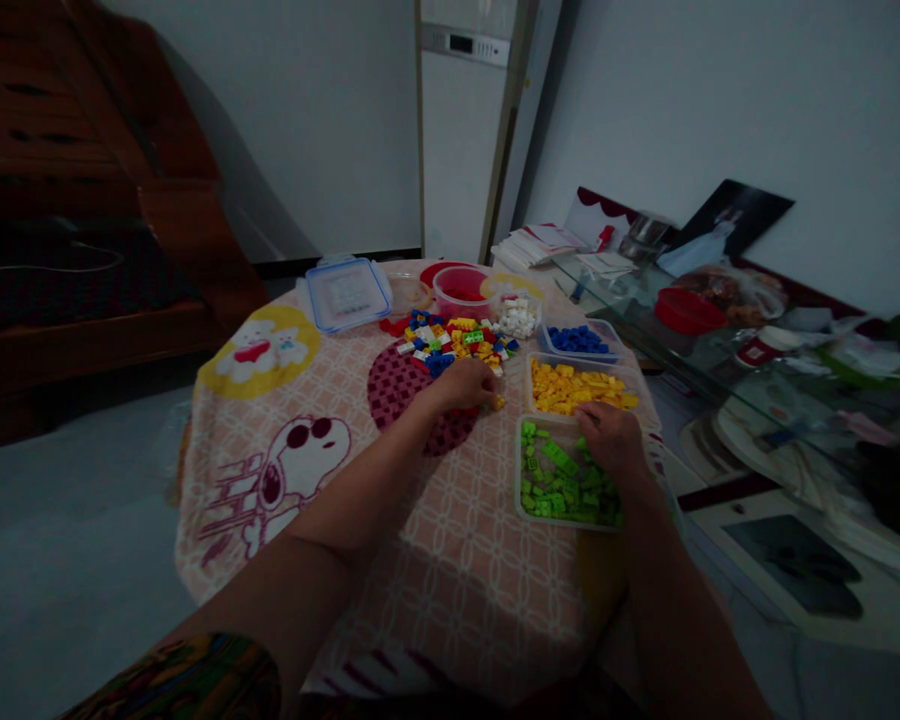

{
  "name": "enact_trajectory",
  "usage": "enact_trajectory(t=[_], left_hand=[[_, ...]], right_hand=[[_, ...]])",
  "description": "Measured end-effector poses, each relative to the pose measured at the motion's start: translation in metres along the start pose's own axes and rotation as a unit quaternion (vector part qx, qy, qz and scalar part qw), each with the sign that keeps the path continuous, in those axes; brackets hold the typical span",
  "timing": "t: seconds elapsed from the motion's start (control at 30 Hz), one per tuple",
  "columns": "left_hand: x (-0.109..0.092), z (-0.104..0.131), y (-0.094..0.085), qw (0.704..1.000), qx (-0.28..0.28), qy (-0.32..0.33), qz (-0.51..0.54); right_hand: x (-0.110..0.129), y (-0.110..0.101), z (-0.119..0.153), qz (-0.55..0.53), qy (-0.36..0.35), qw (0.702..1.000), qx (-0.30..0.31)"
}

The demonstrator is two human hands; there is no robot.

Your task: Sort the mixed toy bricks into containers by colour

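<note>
My left hand (466, 386) is closed at the near edge of a mixed pile of bricks (450, 340), its fingertips on a small yellow brick (499, 402). My right hand (609, 432) is over the border between the tray of yellow bricks (570, 385) and the tray of green bricks (559, 480). Its fingers are curled together, and whatever they may hold is hidden. Behind the yellow tray is a container of blue bricks (576, 341). White bricks (519, 318) lie heaped beside a pink tub (461, 290) with red pieces inside.
A clear lid with a blue rim (349, 294) lies at the back left of the cloth-covered round table (450, 560). To the right, a glass table (645, 310) carries papers, a red bowl (690, 310) and a cup (765, 346). A wooden bench (180, 220) stands at left.
</note>
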State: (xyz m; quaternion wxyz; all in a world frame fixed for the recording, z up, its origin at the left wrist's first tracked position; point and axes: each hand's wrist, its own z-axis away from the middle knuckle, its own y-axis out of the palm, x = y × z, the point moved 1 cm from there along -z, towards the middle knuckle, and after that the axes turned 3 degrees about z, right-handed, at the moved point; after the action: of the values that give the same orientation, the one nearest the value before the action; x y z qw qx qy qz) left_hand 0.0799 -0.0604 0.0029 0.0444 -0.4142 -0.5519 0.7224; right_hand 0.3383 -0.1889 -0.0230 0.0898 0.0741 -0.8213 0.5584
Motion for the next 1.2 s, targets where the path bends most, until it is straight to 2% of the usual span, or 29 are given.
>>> enact_trajectory(t=[0.13,0.3,0.43,0.63,0.7,0.8,0.9,1.03,1.2], left_hand=[[0.013,-0.001,-0.004,0.988,0.007,0.003,0.152],[0.023,-0.003,0.004,0.936,0.054,-0.056,0.342],[0.023,-0.001,0.005,0.912,0.079,-0.069,0.396],[0.023,0.002,-0.001,0.894,0.083,-0.086,0.431],[0.025,0.001,0.0,0.899,0.072,-0.09,0.422],[0.029,-0.001,0.0,0.926,0.034,-0.096,0.362],[0.029,-0.001,-0.005,0.955,0.004,-0.061,0.289],[0.018,0.003,-0.012,0.985,0.039,0.025,0.164],[-0.004,0.004,0.002,0.997,0.049,0.066,-0.006]], right_hand=[[0.0,0.001,0.0,0.001,0.003,1.0,0.004],[0.0,0.001,0.0,-0.002,0.002,1.0,0.006],[-0.001,0.0,0.0,0.0,-0.002,1.0,0.005],[-0.001,0.001,0.0,0.01,-0.004,1.0,0.001],[-0.001,0.001,0.0,0.008,-0.004,1.0,0.002],[-0.002,0.001,0.0,0.006,-0.005,1.0,-0.003],[-0.002,0.002,0.0,0.007,-0.003,1.0,0.004],[-0.002,0.001,-0.001,0.01,-0.003,1.0,0.017],[-0.001,0.001,0.0,0.011,-0.006,1.0,0.005]])
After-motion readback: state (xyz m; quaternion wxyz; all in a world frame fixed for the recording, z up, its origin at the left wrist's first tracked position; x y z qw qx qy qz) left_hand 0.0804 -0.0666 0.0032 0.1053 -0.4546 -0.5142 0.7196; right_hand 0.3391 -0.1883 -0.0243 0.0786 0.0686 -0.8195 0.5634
